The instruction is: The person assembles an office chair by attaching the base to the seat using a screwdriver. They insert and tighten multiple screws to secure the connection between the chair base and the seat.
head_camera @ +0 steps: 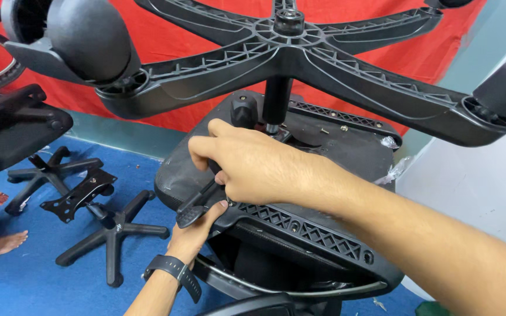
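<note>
An upturned office chair (323, 158) lies with its seat underside facing up. Its five-arm base (300, 52) stands above on the gas column (276, 99), with castors (89, 38) at the arm ends.

Right hand (253, 167): reaches in from the right and rests over the mechanism at the near edge of the seat underside. Fingers are curled together, closed on a part beneath the palm; that part is hidden.

Left hand (197, 228): comes up from below, a dark watch (174, 270) on the wrist. Its thumb and fingers pinch the black lever (197, 205), which projects from the seat edge just below the right hand.

A ribbed armrest bracket (306, 231) runs along the near side of the seat.

On the blue floor (30, 275) to the left lie two spare bases (112, 231) and a black mounting plate (80, 193). A red cloth (165, 41) hangs behind. Another person's bare foot (4, 244) shows at the left edge.
</note>
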